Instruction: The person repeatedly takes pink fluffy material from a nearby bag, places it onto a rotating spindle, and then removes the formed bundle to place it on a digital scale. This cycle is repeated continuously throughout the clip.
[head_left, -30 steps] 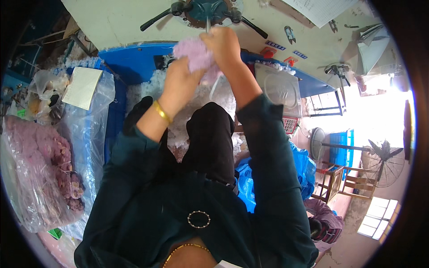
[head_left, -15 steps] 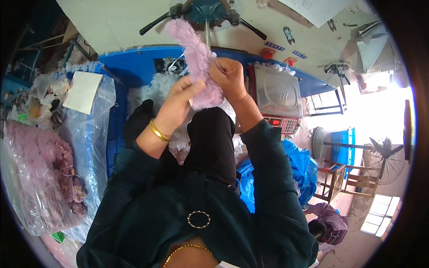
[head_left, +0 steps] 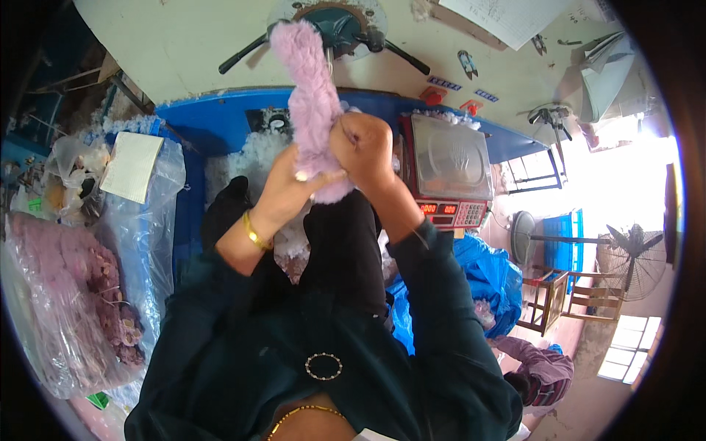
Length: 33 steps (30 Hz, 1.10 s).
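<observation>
A long, fluffy pink plush piece (head_left: 312, 95) stands upright in front of me, over my lap. Around its lower left side my left hand (head_left: 287, 180) is closed, thumb across the fur. Against the right side of the plush, my right hand (head_left: 365, 147) is curled into a fist gripping it; what lies inside those fingers is hidden. Just behind the plush, a thin metal tube (head_left: 330, 65) projects from a dark teal machine fitting (head_left: 337, 31) with black handles. The plush partly covers the tube, and I cannot tell whether they touch.
White fluffy stuffing (head_left: 266, 151) fills the blue trough (head_left: 220, 110). On the right stand a scale (head_left: 450, 158) and a blue plastic bag (head_left: 504, 272). A clear bag of pink plush (head_left: 62, 294) and a notepad (head_left: 132, 165) lie left. Another person (head_left: 540, 375) bends at lower right.
Both hands have come slightly lower and nearer with the plush. Its upper part now stands straighter, and my right hand has turned into a tighter fist.
</observation>
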Motion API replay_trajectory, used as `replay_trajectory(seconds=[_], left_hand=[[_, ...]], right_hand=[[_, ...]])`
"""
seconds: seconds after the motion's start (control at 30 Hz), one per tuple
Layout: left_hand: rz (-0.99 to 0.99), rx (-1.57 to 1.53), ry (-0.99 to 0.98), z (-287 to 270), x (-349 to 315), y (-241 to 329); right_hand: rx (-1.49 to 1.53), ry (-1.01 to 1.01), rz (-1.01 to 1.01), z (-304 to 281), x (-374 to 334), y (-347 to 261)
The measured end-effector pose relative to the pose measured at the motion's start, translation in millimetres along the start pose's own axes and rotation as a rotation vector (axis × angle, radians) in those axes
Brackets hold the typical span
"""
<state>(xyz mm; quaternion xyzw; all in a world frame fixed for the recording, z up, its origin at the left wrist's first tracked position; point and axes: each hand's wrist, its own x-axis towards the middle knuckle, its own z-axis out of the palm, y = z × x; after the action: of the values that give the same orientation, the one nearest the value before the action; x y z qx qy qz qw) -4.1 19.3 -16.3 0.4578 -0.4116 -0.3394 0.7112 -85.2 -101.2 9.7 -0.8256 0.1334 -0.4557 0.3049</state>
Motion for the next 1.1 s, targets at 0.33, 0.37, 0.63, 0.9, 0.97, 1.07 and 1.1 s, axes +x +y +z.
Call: replay_trajectory(seconds=[0.33, 0.37, 0.63, 0.9, 0.97, 1.07, 1.1], left_hand=[[-0.314, -0.391, -0.063, -19.3, 19.0, 12.4], [-0.333, -0.409, -0.058, -19.4, 6.1, 7.5], [-0.524, -0.488, -0.226, -37.8, 19.2, -11.1], [-0.426, -0.47, 0.085, -28.7, 15.0, -54.9], [-0.415, -0.305, 0.182, -11.7, 15.0, -21.2], [-0.224, -0.025, -0.027, -5.2, 23.4, -33.1], [-0.372, -0.207, 0.08, 15.9, 24.8, -8.7]], right_hand=[[0.065, 0.017, 0.263, 11.2, 12.2, 0.1], [0.119, 0.009, 0.29, 10.6, 0.3, -4.2], [0.389, -0.336, 0.45, -40.8, 1.0, 24.1], [-0.509, -0.307, 0.136, 4.3, 4.8, -52.0], [-0.464, -0.076, 0.256, 26.5, 1.6, -45.2], [-0.419, -0.186, 0.378, -0.4, 14.7, -37.1], [-0.411, -0.229, 0.38, -10.8, 18.9, -29.2]])
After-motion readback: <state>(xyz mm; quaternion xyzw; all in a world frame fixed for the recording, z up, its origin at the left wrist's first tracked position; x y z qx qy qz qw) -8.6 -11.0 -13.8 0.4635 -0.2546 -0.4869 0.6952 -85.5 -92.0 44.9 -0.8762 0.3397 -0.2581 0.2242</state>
